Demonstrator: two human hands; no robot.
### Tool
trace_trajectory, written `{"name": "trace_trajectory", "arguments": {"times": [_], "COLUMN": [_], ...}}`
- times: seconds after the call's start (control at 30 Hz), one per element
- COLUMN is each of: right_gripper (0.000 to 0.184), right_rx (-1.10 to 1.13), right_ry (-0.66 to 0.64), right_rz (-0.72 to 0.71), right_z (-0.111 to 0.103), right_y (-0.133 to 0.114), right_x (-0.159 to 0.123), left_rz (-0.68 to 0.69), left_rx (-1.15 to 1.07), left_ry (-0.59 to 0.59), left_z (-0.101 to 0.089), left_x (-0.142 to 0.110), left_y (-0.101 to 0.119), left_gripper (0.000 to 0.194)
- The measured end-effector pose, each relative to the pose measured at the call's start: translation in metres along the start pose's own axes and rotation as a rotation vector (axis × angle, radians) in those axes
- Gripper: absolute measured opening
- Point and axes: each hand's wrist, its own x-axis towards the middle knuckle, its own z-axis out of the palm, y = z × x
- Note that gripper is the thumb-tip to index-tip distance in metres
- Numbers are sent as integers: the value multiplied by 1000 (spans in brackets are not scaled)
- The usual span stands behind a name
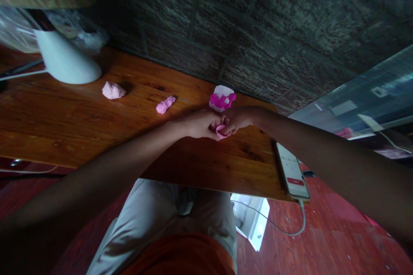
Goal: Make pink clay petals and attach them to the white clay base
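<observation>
Between my two hands is a small piece of pink modelling clay [221,132], shaped like a shallow cup. My left hand [204,123] curls round its left side, fingers closed on it. From the right, my right hand [235,120] pinches it, with the thumb or a finger pressed at the hollow. Just beyond them a white clay piece [222,90] with bright magenta clay [222,101] along its front stands on the wooden table [206,163]. A lumpy pink clay roll [165,105] lies left of my hands, and a paler pink clay lump [113,90] sits farther left.
A white lamp-like base [66,58] stands at the back left, near clear plastic wrapping [87,34]. At the table's right end lies a phone [292,169] with its cable [301,219] hanging over the edge. A dark stone-patterned wall [200,21] rises behind.
</observation>
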Motion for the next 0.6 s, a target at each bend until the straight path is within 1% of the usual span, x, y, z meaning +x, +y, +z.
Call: {"name": "trace_trajectory", "arguments": {"times": [0.17, 0.27, 0.37, 0.5, 0.6], "right_gripper": [24, 24, 26, 29, 24], "right_rx": [52, 71, 70, 52, 13], "right_ry": [30, 14, -1, -23, -19], "right_rz": [11, 3, 9, 84, 143], "right_z": [4, 4, 2, -1, -1], "right_y": [1, -1, -4, -8, -8], "right_x": [-1, -5, -9, -11, -8], "left_rz": [19, 24, 55, 41, 29], "left_rx": [11, 17, 25, 47, 25], "left_ry": [11, 19, 27, 22, 20], "left_z": [1, 1, 1, 2, 3], "left_x": [0, 0, 0, 1, 1], "left_y": [-1, -1, 0, -1, -2], "left_gripper": [24, 27, 22, 20, 17]}}
